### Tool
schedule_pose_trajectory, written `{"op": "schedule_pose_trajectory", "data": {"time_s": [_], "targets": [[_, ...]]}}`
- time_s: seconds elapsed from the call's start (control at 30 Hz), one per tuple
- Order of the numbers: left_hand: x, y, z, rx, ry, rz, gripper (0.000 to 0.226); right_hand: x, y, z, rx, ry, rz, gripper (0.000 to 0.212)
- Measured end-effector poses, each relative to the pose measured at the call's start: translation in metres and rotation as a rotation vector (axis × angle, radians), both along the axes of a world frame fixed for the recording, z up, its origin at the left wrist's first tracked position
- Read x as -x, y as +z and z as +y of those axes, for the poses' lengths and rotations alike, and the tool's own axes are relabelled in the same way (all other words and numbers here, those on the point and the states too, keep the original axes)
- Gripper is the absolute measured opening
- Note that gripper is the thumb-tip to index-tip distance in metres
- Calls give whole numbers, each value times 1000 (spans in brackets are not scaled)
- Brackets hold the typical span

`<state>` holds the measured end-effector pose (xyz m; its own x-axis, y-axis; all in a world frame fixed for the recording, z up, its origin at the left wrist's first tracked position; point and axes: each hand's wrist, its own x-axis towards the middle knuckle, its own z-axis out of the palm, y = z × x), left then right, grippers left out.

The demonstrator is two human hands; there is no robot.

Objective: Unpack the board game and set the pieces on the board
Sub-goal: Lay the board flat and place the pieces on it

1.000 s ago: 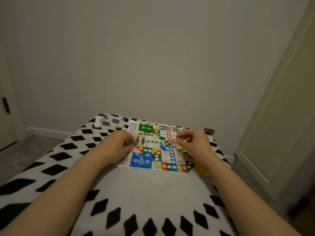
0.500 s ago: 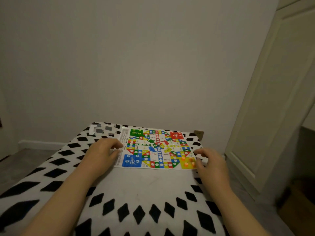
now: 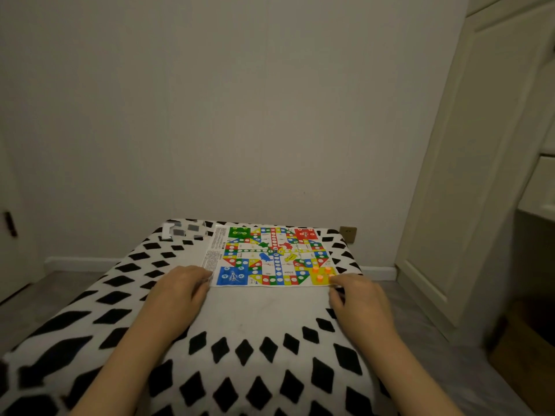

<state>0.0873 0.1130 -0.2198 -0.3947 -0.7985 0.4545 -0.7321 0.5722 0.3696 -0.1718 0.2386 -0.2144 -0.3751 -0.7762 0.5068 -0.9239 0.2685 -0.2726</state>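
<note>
A: Head view, quick status pls. Where's the board?

B: Board [image 3: 271,256] lies unfolded and flat on the far half of the black-and-white patterned table [image 3: 255,319], printed side up. Looks like a flying-chess/ludo sheet w/ four coloured corners.

A: Pieces?

B: Orange pieces [image 3: 322,273] sit upright in the yellow near-right corner; three show clearly, maybe a fourth right by the fingers, can't be sure. Green, red, blue corners look bare. There are blue, green, red shapes near the centre, but too small to tell if they're loose pieces or print.

A: Hands?

B: Left hand [image 3: 180,291] rests knuckles-up at the board's near-left corner, fingers curled under. Can't tell whether it holds anything or just pins the sheet. Right hand [image 3: 359,298] sits just beside the yellow corner, fingertips [image 3: 338,282] bent toward the orange pieces, touching or nearly so. Can't tell if it pinches one.

A: Packaging?

B: Small clear bits w/ grey patches, prob the wrapper [image 3: 180,231], at the far-left table corner, apart from the board.

A: So progress?

B: My read: unpack basically done, board laid, one colour set or nearly. Approx a quarter of the placing. Left: the other three colours go to their own corners, if those pieces turn up; I don't see a spare pile anywhere.
</note>
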Motion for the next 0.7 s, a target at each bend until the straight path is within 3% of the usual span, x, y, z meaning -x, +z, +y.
{"op": "schedule_pose_trajectory", "data": {"time_s": [0.2,0.7], "targets": [[-1,-2,0,-8,-1,-39,35,-3,-4,4,-36,81,31,32],[-1,-6,-5,-3,20,-62,35,-3,-2,5,-136,57,34,34]]}}
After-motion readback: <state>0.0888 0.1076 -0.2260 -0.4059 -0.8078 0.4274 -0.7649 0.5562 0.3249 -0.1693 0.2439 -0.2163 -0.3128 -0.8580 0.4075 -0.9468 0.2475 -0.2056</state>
